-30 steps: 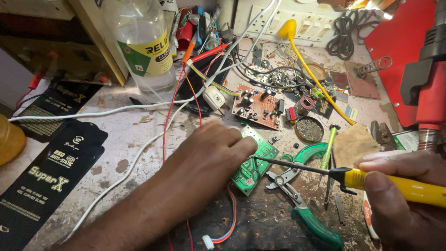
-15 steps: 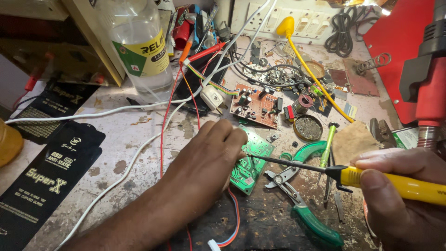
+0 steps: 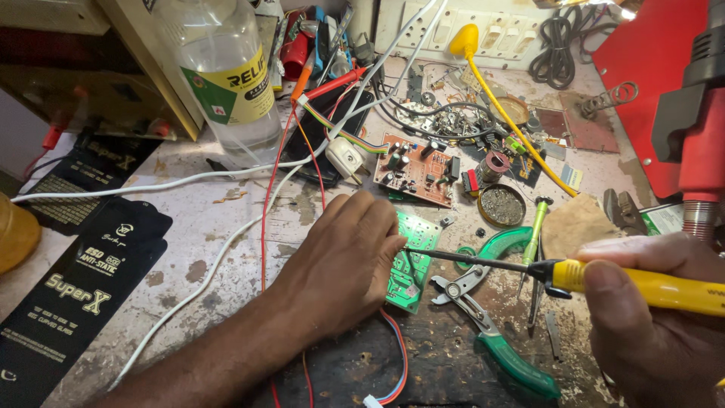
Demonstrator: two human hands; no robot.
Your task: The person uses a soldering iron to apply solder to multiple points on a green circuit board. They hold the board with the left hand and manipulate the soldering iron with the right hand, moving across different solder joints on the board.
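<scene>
Your left hand (image 3: 340, 261) presses flat on the green circuit board (image 3: 411, 261) near the tabletop's front edge; your right hand (image 3: 653, 325) grips the yellow soldering iron (image 3: 642, 285), tip at the board. The board looks light, stiff and fragile: hold it by its bare edges. Green pliers (image 3: 491, 340) lie just beside it.

Only 1 view is given, from a camera worn on the person's head. It looks steeply down and forward over a cluttered workbench (image 3: 226, 227) at close range (arm's reach). The left hand (image 3: 343, 261) enters from the lower left of the frame, the right hand (image 3: 657, 317) from the lower right edge. The bench's far side, with a white switchboard (image 3: 483, 26), runs along the top.
</scene>
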